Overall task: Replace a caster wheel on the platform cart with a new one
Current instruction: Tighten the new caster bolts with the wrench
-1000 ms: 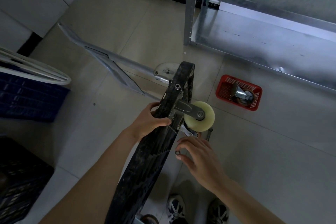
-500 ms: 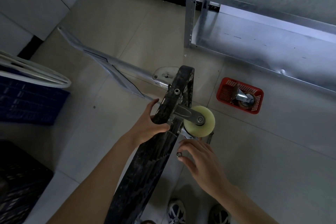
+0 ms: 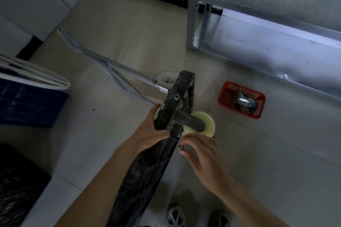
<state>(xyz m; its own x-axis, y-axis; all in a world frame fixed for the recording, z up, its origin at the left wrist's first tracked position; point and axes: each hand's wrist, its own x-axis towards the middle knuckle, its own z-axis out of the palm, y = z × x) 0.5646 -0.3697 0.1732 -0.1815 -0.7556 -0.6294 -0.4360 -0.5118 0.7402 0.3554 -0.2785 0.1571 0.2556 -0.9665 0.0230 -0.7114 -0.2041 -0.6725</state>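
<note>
The black, scuffed platform cart deck (image 3: pixel 147 167) stands on its edge on the pale tiled floor (image 3: pixel 276 153), underside facing the person's right. A caster with a pale yellow translucent wheel (image 3: pixel 200 124) in a grey metal fork (image 3: pixel 186 119) sits against the deck near its upper end. The left hand (image 3: pixel 147 131) grips the deck edge, thumb wrapped over the rim, holding it upright. The right hand (image 3: pixel 201 151) is at the caster's mounting plate just below the wheel, fingertips pinching a small dark metal nut (image 3: pixel 180 147). A second nut or bolt end (image 3: pixel 176 96) shows on the deck rim above the fork. The other caster, with a silver metal fork (image 3: pixel 243 102), lies in a red plastic mesh basket (image 3: pixel 226 96) on the floor, beside the galvanised steel shelving (image 3: pixel 258 38).

Judgement: the step in hand appears to be threading a fixing nut at the mounting plate. Whether the nut is on a thread cannot be told. To do it well, the left hand should hold the deck steady, the nut should start square and turn freely by finger before any tool is used, and all fixings should go on loosely before final tightening. Risks: cross-threading, or a dropped nut rolling away.
</note>
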